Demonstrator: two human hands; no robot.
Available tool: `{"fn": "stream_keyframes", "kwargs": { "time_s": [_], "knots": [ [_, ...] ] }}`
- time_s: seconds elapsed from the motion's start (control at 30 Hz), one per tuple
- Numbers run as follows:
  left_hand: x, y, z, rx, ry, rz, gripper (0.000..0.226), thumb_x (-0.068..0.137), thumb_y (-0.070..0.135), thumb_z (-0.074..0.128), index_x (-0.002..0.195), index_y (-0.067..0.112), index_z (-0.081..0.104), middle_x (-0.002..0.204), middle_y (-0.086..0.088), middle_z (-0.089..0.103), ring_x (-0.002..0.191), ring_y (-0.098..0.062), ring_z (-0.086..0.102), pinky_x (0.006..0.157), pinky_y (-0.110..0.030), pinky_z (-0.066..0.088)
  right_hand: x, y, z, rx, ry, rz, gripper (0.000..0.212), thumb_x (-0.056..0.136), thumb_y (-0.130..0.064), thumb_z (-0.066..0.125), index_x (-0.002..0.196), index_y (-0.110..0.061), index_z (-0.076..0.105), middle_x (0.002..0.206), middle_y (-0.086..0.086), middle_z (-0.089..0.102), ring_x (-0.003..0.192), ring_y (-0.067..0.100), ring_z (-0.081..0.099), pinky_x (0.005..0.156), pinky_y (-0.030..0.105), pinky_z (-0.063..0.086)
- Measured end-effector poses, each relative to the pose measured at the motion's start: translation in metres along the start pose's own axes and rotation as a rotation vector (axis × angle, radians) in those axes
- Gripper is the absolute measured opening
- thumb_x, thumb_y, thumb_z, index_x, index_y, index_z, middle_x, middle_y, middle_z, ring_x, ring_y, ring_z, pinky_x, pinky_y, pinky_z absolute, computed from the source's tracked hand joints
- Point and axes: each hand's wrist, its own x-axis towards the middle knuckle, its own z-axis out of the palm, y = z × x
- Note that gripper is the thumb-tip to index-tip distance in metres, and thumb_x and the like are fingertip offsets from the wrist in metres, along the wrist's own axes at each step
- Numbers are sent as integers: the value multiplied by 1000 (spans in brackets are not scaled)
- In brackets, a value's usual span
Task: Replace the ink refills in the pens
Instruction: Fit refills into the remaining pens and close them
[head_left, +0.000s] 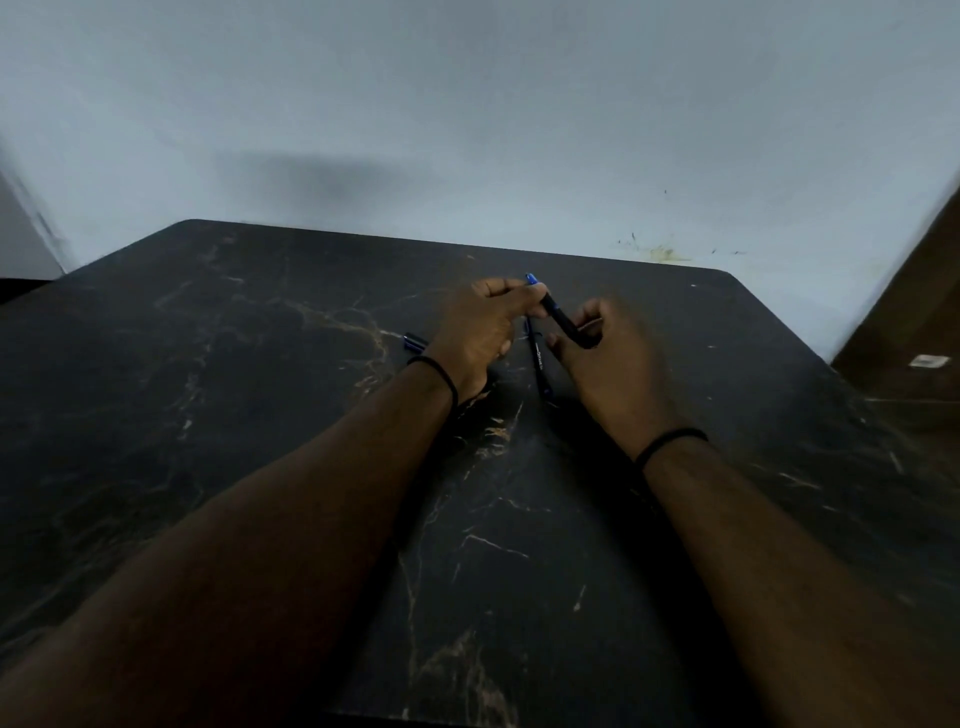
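Fingers (511, 293) of the left hand (480, 332) curl round the blue far end of a black pen (558, 314); the right hand (610, 358) pinches its near end above the dark marbled bench (208, 415). A second pen (537, 364) lies between the hands, a cap (414, 341) just left.

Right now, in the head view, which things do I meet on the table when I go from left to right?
Small blue cap → left hand → pen lying on the table → right hand, with a black pen held between both hands.
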Motion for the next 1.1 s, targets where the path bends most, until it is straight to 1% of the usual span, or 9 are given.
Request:
{"fn": "stream_keyframes", "kwargs": {
  "time_s": [0.1,0.23,0.33,0.4,0.67,0.77,0.83,0.97,1.1],
  "knots": [
    [1,0,0,-8,-14,3,12,92,19,66,85,10,71,73,-2,73,34,-5,30,34,-15,24,1,1,-2,-39,8,-38,20,89,-36,66,74,-28,55,71,-9,58,65,3,53,55,25,36],
    [1,0,-1,-10,-2,-2,13,91,21,66,89,9,70,77,-3,74,33,-4,32,34,-15,26,1,-2,0,-97,-27,-49,34,98,-45,48,86,-19,67,77,-2,67,71,14,61,63,31,46],
    [1,-1,0,-12,-4,-2,11,91,20,67,88,9,71,77,-3,74,33,-5,32,34,-15,27,0,-3,-1,-18,-2,-31,20,91,-46,62,97,-27,65,82,-11,67,73,1,61,59,20,41],
    [0,0,0,-12,-12,4,11,91,19,67,86,11,71,74,-1,73,33,-5,31,33,-15,26,-1,-2,-2,14,21,-27,19,85,-39,72,89,-30,57,76,-14,61,67,-3,56,55,17,36],
    [0,0,0,1,-5,16,13,92,20,66,87,10,72,71,1,74,34,-5,32,33,-16,26,3,1,2,-64,-31,-58,31,97,-42,50,83,-18,64,75,-2,65,71,17,60,63,34,47],
    [0,-1,0,0,0,21,12,91,20,66,85,11,72,72,1,74,33,-5,32,34,-15,27,3,4,3,6,-16,-9,16,88,-50,61,90,-34,57,82,-11,66,76,6,62,62,27,47],
    [1,-2,0,-6,1,24,12,90,20,67,84,11,72,73,-1,74,33,-5,32,34,-15,26,3,6,3,34,-15,4,22,83,-45,71,81,-38,50,79,-13,62,72,1,59,59,24,42],
    [2,-3,0,-13,1,19,12,90,20,68,84,10,71,74,-3,73,33,-5,32,34,-14,25,4,7,2,-31,0,-31,24,88,-39,64,72,-25,53,65,-8,55,60,5,51,55,28,37],
    [3,-4,-1,-3,9,26,14,90,21,67,88,8,72,73,-1,73,33,-6,32,34,-15,26,4,3,4,-59,-47,-39,39,96,-44,44,81,-14,66,73,3,65,68,19,60,67,43,52]
  ]
}}
